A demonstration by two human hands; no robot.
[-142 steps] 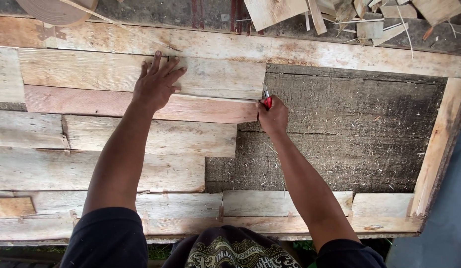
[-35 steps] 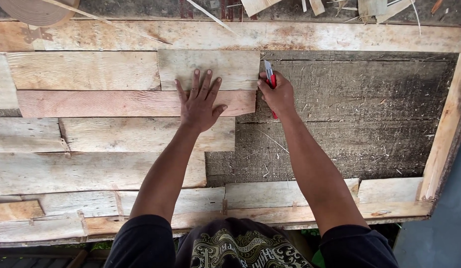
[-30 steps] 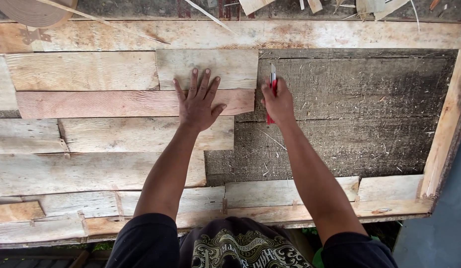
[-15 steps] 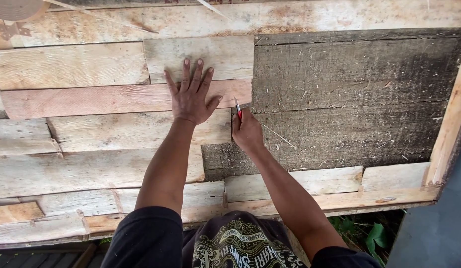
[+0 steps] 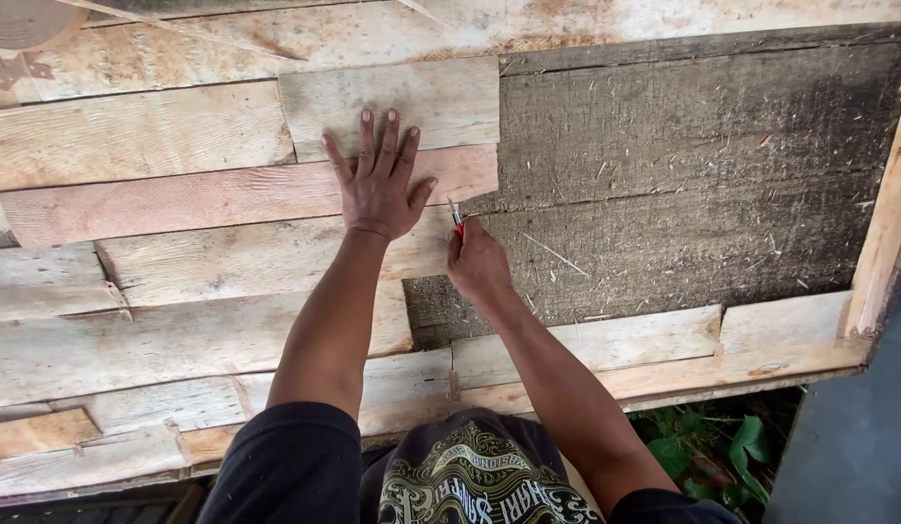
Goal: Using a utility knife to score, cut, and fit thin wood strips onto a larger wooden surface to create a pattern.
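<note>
Both arms are bare from the fingers (image 5: pixel 387 131) back to short black sleeves (image 5: pixel 290 456); the black shirt (image 5: pixel 470 480) carries a pale ornate print.

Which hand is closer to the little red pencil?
Right. The right hand holds the red pencil in its fingers; the left hand lies flat on the reddish plank, just left of it.

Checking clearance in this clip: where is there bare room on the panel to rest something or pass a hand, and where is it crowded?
Free: the dark bare board, bordered by the top plank, right frame strip and bottom pieces. Crowded: the plank ends, where the left hand lies flat on the reddish plank and the right hand holds a red pencil.
</note>
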